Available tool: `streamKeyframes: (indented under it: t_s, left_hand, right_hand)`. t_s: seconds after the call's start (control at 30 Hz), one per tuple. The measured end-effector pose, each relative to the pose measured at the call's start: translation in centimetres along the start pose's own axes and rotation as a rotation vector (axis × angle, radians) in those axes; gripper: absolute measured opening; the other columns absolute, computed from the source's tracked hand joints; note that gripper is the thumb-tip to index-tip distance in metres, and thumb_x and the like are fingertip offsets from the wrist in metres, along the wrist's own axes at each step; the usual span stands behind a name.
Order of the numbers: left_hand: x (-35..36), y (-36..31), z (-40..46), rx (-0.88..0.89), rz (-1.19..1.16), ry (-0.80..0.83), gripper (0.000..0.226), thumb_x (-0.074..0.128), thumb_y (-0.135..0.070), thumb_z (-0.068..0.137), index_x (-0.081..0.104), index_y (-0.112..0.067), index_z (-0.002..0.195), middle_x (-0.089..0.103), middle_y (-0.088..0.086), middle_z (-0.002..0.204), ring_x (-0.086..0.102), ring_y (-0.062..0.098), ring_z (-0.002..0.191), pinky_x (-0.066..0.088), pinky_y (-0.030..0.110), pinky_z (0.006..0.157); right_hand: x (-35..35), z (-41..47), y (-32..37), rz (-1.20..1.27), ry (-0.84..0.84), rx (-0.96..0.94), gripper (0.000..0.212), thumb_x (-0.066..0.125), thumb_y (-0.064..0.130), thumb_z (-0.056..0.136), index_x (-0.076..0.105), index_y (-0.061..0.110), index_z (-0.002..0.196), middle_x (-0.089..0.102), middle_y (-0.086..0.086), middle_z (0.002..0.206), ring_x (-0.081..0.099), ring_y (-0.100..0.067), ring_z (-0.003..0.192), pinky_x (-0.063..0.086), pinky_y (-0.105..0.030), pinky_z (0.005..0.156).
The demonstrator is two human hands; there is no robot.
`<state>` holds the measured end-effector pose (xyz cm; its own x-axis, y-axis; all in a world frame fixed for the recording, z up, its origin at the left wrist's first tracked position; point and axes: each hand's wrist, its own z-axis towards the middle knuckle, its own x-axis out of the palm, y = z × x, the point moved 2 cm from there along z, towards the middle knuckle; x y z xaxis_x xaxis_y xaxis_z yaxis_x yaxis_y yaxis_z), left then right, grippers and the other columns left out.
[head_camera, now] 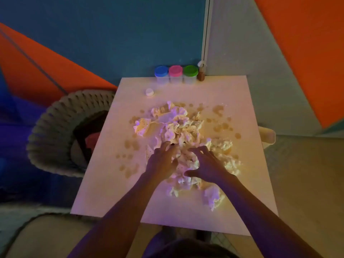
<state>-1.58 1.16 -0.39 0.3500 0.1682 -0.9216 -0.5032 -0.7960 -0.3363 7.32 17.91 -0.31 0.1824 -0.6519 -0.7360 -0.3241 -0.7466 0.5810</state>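
A heap of pale crumpled paper or dough-like scraps (184,127) covers the middle of a square white table (104,183). Small round tan pieces (132,145) lie scattered around the heap. My left hand (161,161) lies palm down on the near side of the heap, its fingers reaching into the scraps. My right hand (206,165) is beside it with fingers spread and bent over the heap, thumb stretched toward the left hand. Whether either hand pinches a scrap is hidden by the hands and the dim light.
Three clear jars stand at the table's far edge, with a blue lid (161,71), a pink lid (175,70) and a green lid (190,70); a small brown bottle (201,73) stands beside them. A white cap (149,92) lies nearby. A wicker chair (55,131) stands left.
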Motion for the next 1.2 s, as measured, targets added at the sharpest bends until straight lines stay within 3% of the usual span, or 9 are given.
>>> streamKeyframes:
  t_s: [0.27,0.4,0.53,0.7,0.83,0.97,1.07,1.13,1.2]
  left_hand:
    - [1.1,1.3,2.4,0.051,-0.057,0.007,0.029,0.063,-0.028,0.091,0.062,-0.038,0.118,0.056,-0.009,0.126,0.063,0.021,0.107,0.056,0.036,0.081]
    - [1.1,2.0,3.3,0.098,-0.151,0.003,0.036,0.062,-0.020,0.088,0.066,-0.031,0.122,0.062,-0.002,0.118,0.065,0.024,0.103,0.054,0.035,0.081]
    - [0.8,3.5,3.9,0.121,-0.303,-0.028,0.039,0.061,-0.006,0.082,0.070,-0.025,0.116,0.062,0.001,0.114,0.066,0.023,0.099,0.053,0.030,0.081]
    - [-0.8,5.7,4.4,0.044,-0.531,-0.068,0.029,0.066,-0.013,0.083,0.072,-0.030,0.106,0.059,-0.001,0.109,0.069,0.015,0.096,0.057,0.031,0.087]
    - [-3.0,7.7,4.8,-0.071,-0.597,-0.165,0.018,0.060,-0.007,0.084,0.074,-0.018,0.086,0.062,0.001,0.098,0.064,0.008,0.083,0.046,0.010,0.077]
    - [-4.2,9.5,5.7,-0.211,-0.665,-0.241,0.021,0.043,-0.019,0.082,0.060,-0.013,0.072,0.063,0.004,0.085,0.060,0.022,0.079,0.045,0.028,0.074]
    - [-3.6,10.7,6.6,-0.315,-0.704,-0.217,0.029,0.041,-0.029,0.085,0.055,-0.010,0.068,0.064,0.008,0.078,0.060,0.030,0.076,0.051,0.040,0.074]
    - [-3.3,10.7,7.0,-0.327,-0.637,-0.155,0.041,0.049,-0.045,0.086,0.055,-0.011,0.065,0.063,0.006,0.073,0.060,0.026,0.070,0.050,0.037,0.070]
    - [-2.8,10.2,7.2,-0.293,-0.524,-0.107,0.048,0.063,-0.049,0.084,0.052,-0.008,0.060,0.056,0.007,0.062,0.056,0.025,0.061,0.043,0.033,0.059]
  right_hand:
    - [3.9,2.2,-0.4,-0.079,-0.032,0.143,0.097,0.081,0.037,0.071,0.026,0.034,0.151,0.020,-0.004,0.154,0.040,-0.036,0.133,0.044,-0.043,0.102]
    - [4.9,2.6,-1.0,0.008,-0.088,0.185,0.085,0.079,0.024,0.071,0.039,0.030,0.146,0.033,-0.006,0.145,0.048,-0.032,0.126,0.045,-0.037,0.096]
    - [5.1,2.7,-1.5,0.131,-0.202,0.204,0.063,0.077,0.012,0.070,0.060,0.020,0.131,0.049,-0.006,0.121,0.056,-0.029,0.110,0.044,-0.031,0.085]
    - [4.8,2.7,-1.3,0.197,-0.227,0.290,0.054,0.070,0.003,0.071,0.066,0.020,0.122,0.055,-0.002,0.115,0.058,-0.024,0.105,0.038,-0.024,0.077]
    - [4.1,2.3,-0.9,0.229,-0.274,0.317,0.048,0.066,-0.001,0.072,0.069,0.021,0.115,0.061,-0.002,0.113,0.058,-0.023,0.104,0.035,-0.023,0.076]
    - [3.3,2.0,-0.4,0.319,-0.368,0.378,0.045,0.060,-0.003,0.071,0.069,0.023,0.107,0.062,0.000,0.107,0.060,-0.022,0.099,0.042,-0.024,0.074]
    - [2.4,1.9,-0.1,0.396,-0.461,0.413,0.041,0.056,-0.005,0.076,0.070,0.020,0.105,0.063,-0.004,0.107,0.058,-0.018,0.090,0.039,-0.008,0.064]
    - [1.9,1.9,-0.1,0.417,-0.529,0.416,0.037,0.054,-0.004,0.079,0.071,0.020,0.102,0.063,-0.006,0.103,0.059,-0.020,0.086,0.041,-0.016,0.063]
    - [1.8,1.9,-0.4,0.467,-0.556,0.440,0.037,0.049,-0.001,0.083,0.073,0.022,0.099,0.061,-0.008,0.101,0.061,-0.023,0.080,0.042,-0.026,0.064]
